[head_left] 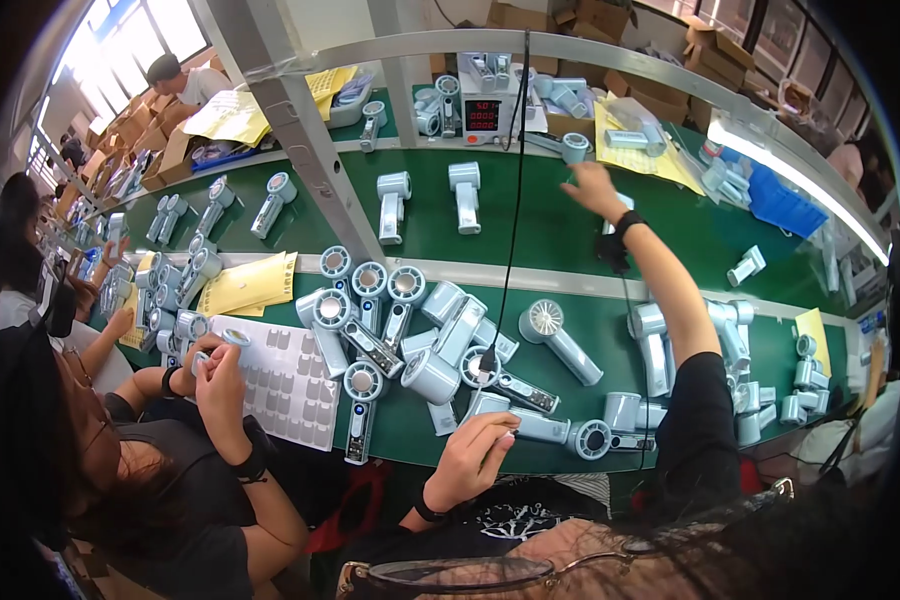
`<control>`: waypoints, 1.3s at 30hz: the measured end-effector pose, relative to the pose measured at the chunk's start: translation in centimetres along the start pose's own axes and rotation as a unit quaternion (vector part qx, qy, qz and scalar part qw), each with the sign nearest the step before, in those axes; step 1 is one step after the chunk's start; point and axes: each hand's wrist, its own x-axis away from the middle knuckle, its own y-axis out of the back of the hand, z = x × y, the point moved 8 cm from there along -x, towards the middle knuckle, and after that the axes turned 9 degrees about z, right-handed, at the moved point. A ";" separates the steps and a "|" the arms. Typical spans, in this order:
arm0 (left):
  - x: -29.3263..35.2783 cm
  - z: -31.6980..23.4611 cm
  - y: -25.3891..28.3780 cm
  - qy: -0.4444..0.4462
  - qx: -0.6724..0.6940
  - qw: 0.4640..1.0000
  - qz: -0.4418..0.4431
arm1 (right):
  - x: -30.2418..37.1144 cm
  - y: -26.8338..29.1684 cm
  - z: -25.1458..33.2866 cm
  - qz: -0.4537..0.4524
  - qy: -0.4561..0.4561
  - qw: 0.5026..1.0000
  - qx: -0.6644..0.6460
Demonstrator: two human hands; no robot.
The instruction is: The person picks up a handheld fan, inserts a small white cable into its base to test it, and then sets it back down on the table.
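My left hand [470,460] is at the near edge of the green bench, fingers curled into a pinch; what they hold, if anything, is too small to make out. A light-blue handheld fan [542,427] lies right beside its fingertips. My right hand [595,190] is stretched over the far green belt, fingers extended and apparently empty. Just beyond it lies another handheld fan [574,148]. Part of a fan [618,208] shows beside my right wrist. Between my arms lie a piled group of fans [460,330] and a single fan [560,340]. A black plug [485,362] rests over one fan head.
A co-worker's hands [220,385] work at left over a sheet of grey stickers [290,385]. A metal post [310,130] and hanging black cable [515,200] cross the bench. A power supply [485,112] with red digits and a blue bin [785,200] stand farther back.
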 end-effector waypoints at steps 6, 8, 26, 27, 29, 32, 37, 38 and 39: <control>-1.0 -0.7 0.0 -0.009 0.002 1.000 0.005 | -3.2 -7.0 13.1 0.161 -0.065 0.979 -0.109; -1.0 -0.8 -0.1 -0.010 -0.001 1.000 0.003 | -4.0 -7.9 14.2 0.161 -0.077 0.977 -0.118; 0.0 -0.8 -2.9 -0.017 0.032 0.999 0.019 | 17.5 9.3 0.6 0.081 -0.104 0.898 -0.420; -0.1 -0.9 -3.4 -0.019 0.037 0.999 0.024 | 20.4 10.7 1.4 0.057 -0.083 0.860 -0.501; -0.3 -1.9 -4.5 -0.031 0.043 0.998 0.040 | 25.9 13.9 3.5 0.014 -0.052 0.789 -0.611; -0.5 -2.8 -6.5 -0.037 0.055 0.996 0.054 | 31.4 15.4 6.1 -0.004 -0.051 0.728 -0.684; -2.0 -4.9 -10.7 -0.017 0.137 0.987 0.080 | 36.8 14.0 8.9 -0.053 -0.018 0.589 -0.806; -2.3 -5.2 -11.5 -0.003 0.167 0.983 0.083 | 37.2 13.7 9.5 -0.051 -0.018 0.586 -0.809; -2.6 -5.5 -12.3 0.001 0.163 0.983 0.081 | 37.6 13.4 9.9 -0.061 -0.017 0.568 -0.821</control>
